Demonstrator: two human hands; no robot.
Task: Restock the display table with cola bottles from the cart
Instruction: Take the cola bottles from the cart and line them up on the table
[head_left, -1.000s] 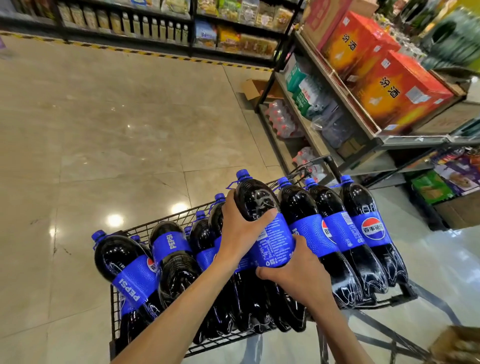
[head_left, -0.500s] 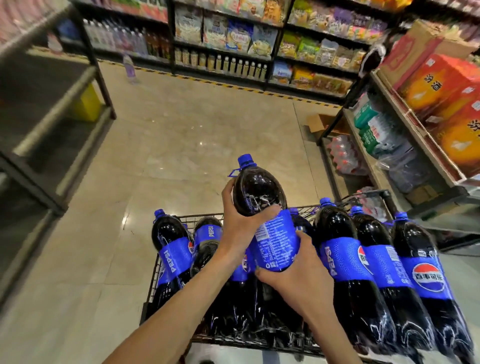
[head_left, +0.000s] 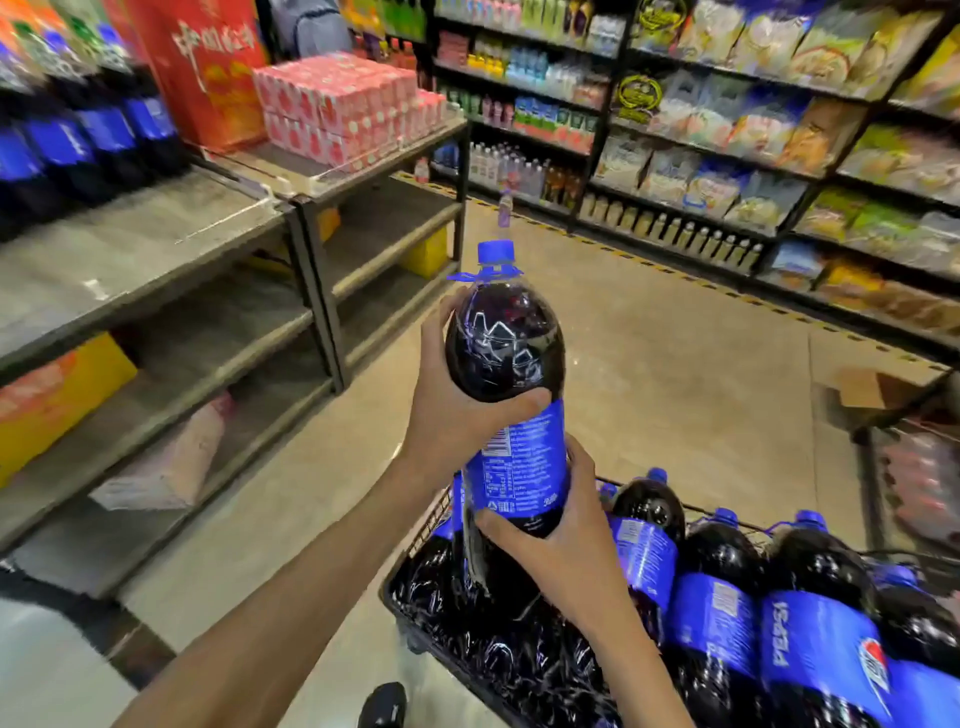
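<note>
I hold one large cola bottle (head_left: 506, 358) upright above the cart, dark with a blue cap and blue label. My left hand (head_left: 447, 410) grips its upper body from the left, thumb across the front. My right hand (head_left: 566, 540) grips its lower part below the label. The wire cart (head_left: 405, 597) at the lower right holds several more cola bottles (head_left: 727, 613) lying on their sides. The grey display table (head_left: 130, 249) stands at the left, with several cola bottles (head_left: 78, 135) upright at its back left.
A second table (head_left: 374, 156) beyond carries pink cartons (head_left: 343, 104) and a red box. Stocked shelving (head_left: 727, 130) lines the far side of the tiled aisle. A cardboard box (head_left: 872, 387) sits at the right. My shoe (head_left: 384, 704) shows at the bottom.
Both hands have lifted the bottle up out of the cart. My view has swung left, bringing the display table and its bottles into sight.
</note>
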